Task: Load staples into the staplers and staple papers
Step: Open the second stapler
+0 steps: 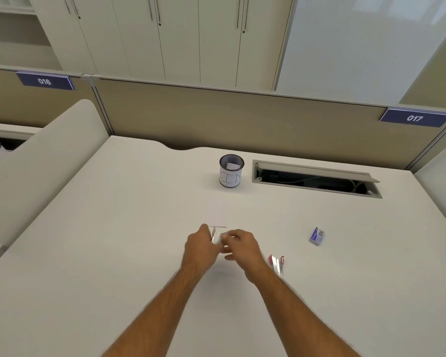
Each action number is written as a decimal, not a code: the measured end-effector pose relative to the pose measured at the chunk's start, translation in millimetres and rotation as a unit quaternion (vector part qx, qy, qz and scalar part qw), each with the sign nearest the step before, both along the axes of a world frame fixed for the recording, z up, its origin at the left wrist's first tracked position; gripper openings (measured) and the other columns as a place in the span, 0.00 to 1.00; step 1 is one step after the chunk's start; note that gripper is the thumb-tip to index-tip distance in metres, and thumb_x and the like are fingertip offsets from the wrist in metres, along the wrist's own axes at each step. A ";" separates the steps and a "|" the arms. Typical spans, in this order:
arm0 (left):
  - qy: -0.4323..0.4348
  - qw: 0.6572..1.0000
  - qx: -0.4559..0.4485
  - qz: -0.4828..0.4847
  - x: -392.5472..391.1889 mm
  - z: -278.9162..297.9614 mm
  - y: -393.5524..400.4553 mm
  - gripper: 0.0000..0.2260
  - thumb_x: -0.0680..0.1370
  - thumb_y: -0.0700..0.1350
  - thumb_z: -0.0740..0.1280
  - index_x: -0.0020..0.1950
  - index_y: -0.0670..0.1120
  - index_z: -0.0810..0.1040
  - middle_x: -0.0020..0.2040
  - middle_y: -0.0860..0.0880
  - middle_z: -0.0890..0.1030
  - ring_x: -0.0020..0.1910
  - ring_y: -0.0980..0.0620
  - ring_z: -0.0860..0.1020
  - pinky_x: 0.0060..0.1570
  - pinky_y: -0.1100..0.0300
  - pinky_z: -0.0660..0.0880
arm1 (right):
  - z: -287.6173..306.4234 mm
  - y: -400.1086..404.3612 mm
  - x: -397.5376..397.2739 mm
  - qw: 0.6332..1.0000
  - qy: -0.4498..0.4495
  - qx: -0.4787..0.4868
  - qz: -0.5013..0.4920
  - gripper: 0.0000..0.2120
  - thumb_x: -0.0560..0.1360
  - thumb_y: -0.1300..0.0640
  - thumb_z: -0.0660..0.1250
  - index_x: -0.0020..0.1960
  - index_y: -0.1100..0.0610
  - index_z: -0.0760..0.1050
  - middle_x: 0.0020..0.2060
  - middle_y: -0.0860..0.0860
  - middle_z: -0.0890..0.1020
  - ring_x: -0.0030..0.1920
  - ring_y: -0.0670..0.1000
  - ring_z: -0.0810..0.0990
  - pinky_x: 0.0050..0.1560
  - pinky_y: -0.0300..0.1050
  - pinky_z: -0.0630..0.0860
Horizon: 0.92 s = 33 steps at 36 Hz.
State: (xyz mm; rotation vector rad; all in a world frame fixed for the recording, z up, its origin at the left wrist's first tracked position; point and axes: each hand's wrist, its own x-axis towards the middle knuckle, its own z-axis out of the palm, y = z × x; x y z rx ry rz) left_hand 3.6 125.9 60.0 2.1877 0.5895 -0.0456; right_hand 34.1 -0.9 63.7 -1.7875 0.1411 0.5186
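Both hands, left hand [200, 247] & right hand [240, 244], close together pinching a small metal stapler [216, 238] just above the surface [113, 240] mid-desk, prob light, stiff, kinda slick, so imo grip the sides, not the open tray.

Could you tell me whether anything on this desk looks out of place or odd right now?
Only mildly: the grey cable hatch in the white desk stands propped open, showing cables. The pink stapler lies opened out flat, which fits loading staples.
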 end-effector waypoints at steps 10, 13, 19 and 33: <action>-0.048 0.994 -0.075 -0.056 4.9 18.2 -15.2 0.07 0.78 0.50 0.70 0.46 0.48 0.77 0.41 0.50 0.83 0.42 0.48 0.82 0.40 0.56 0.78 | 20.1 -16.5 9.8 0.994 -0.027 0.084 -0.072 0.05 0.76 0.59 0.72 0.46 0.62 0.83 0.41 0.58 0.88 0.43 0.59 0.88 0.48 0.54 0.86; -0.048 0.993 -0.052 -0.090 6.7 22.5 -18.5 0.06 0.78 0.46 0.68 0.47 0.44 0.79 0.43 0.48 0.84 0.43 0.47 0.82 0.43 0.53 0.79 | 19.4 -21.0 8.9 0.993 -0.042 0.064 -0.086 0.08 0.75 0.57 0.74 0.43 0.62 0.83 0.37 0.56 0.88 0.38 0.57 0.88 0.47 0.55 0.86; -0.058 0.989 -0.028 -0.132 8.2 24.1 -25.4 0.04 0.81 0.44 0.67 0.48 0.46 0.81 0.40 0.52 0.82 0.39 0.52 0.78 0.38 0.64 0.74 | 23.2 -29.0 4.9 0.989 -0.085 0.040 -0.111 0.11 0.73 0.50 0.77 0.41 0.57 0.83 0.36 0.50 0.87 0.36 0.49 0.87 0.36 0.43 0.83; -0.088 0.961 -0.240 -0.106 -0.5 28.3 -36.4 0.09 0.83 0.40 0.65 0.60 0.48 0.81 0.50 0.51 0.87 0.50 0.56 0.86 0.48 0.65 0.80 | 28.1 -54.7 0.7 0.992 -0.072 0.099 -0.038 0.07 0.79 0.61 0.69 0.53 0.56 0.84 0.46 0.55 0.87 0.44 0.51 0.85 0.43 0.45 0.81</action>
